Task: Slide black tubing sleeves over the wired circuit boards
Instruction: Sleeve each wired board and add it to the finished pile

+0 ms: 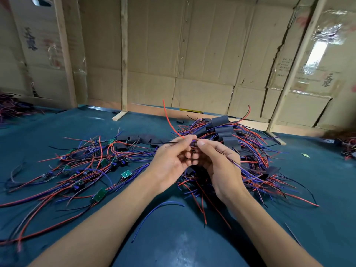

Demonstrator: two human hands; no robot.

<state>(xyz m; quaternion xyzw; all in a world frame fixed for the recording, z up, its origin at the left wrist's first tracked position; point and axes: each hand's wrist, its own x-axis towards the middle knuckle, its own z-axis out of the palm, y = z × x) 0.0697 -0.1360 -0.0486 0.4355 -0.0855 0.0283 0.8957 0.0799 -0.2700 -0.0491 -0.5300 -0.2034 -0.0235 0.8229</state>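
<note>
Black sleeve [193,143] between both hands [194,160]

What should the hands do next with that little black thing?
Probably push the black sleeve further along the wires. Both the left hand and right hand pinch it where they meet, with a red wire sticking up behind.

A single wide-angle view looks from the person's head, forward and down over both forearms onto a dark blue table [173,237]. The hands sit near the middle of the frame, close to the lens. Further off, the view faces a cardboard wall [202,54] that closes the table's far edge. Straight edges bend toward the corners.
</note>
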